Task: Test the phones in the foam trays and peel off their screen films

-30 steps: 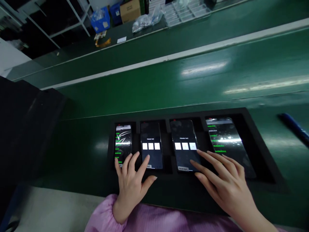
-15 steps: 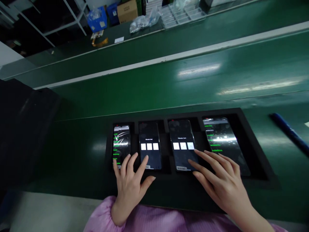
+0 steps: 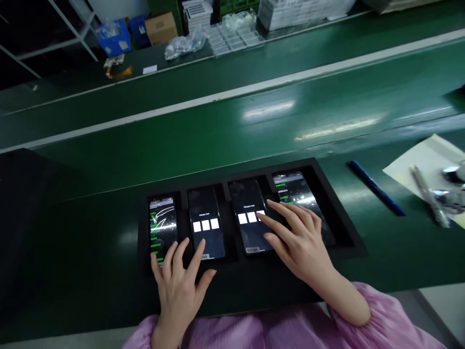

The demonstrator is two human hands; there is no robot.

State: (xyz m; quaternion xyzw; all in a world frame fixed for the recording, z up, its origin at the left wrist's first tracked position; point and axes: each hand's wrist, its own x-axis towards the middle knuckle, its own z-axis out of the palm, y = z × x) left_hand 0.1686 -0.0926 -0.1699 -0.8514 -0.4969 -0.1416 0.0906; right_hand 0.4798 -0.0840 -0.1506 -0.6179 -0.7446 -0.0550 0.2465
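Note:
Four phones lie screen up in the slots of a black tray. The leftmost phone and the rightmost phone show green text lines. On the second phone and the third phone, "Vibrator test" stands above three white squares. My left hand is open, fingers spread over the lower ends of the two left phones. My right hand is open too, its index fingertip at the rightmost white square of the third phone. Neither hand holds anything.
Right of the tray lies a blue pen, then paper with a clear pen-like item. A dark object stands at the left. Across the green bench are a compartment tray, a blue bin and a cardboard box.
The view has shifted to the right, bringing the paper into sight. My right index finger has moved up the third phone to its white squares. My left hand stays at the left phones.

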